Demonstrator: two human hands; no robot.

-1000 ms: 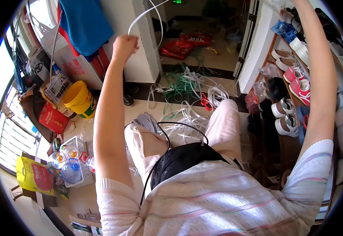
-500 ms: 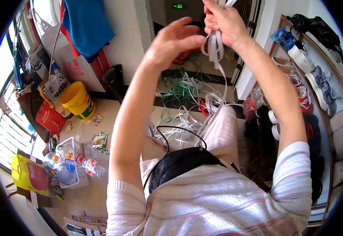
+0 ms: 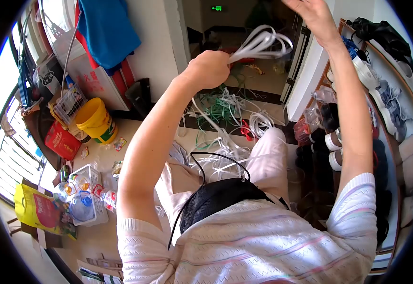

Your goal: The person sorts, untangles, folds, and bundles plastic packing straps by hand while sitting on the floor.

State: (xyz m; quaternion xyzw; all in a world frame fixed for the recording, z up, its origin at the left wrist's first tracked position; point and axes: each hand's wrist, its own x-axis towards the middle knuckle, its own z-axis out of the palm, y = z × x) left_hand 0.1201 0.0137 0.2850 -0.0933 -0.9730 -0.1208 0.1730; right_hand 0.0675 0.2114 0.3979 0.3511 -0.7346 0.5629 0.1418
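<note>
the looped white straps [image 3: 264, 43] have just passed into the clenched left hand [image 3: 207, 70], above the tangled pile [image 3: 225, 106], so the right hand [image 3: 318, 23], raised apart, is loosened and free.

A small, glowing green rectangular sign [image 3: 216, 8] shows a left-pointing arrow and a figure. Red characters [image 3: 90, 84], 火 among them, mark the white flat-fronted cabinet [image 3: 103, 94].

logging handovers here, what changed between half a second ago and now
The left hand has closed around the bundle of white straps; the right hand has let go of it and moved up and right. The yellow bucket stayed put.
</note>
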